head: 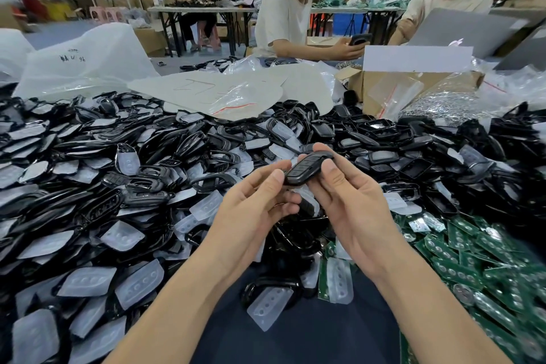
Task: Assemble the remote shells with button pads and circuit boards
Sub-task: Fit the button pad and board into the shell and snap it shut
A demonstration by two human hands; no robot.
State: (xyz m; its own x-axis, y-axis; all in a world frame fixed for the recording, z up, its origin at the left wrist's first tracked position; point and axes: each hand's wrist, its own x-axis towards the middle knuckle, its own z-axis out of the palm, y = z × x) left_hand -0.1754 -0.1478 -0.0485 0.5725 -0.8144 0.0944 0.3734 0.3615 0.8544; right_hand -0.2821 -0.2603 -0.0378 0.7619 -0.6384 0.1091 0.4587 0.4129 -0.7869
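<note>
Behind left hand [254, 210], remote shell [308, 167] end

The desk [298, 337] shows bare dark blue only at its near middle edge. A deep heap of black shells [97, 154] covers the left and centre, with clear pads [138, 284] scattered among and over them. Green boards [475, 263] pile up at the near right. At the far side lie white bags [88, 59], a sheet [201, 89] with red marks, and a cardboard box [381, 83].
</note>
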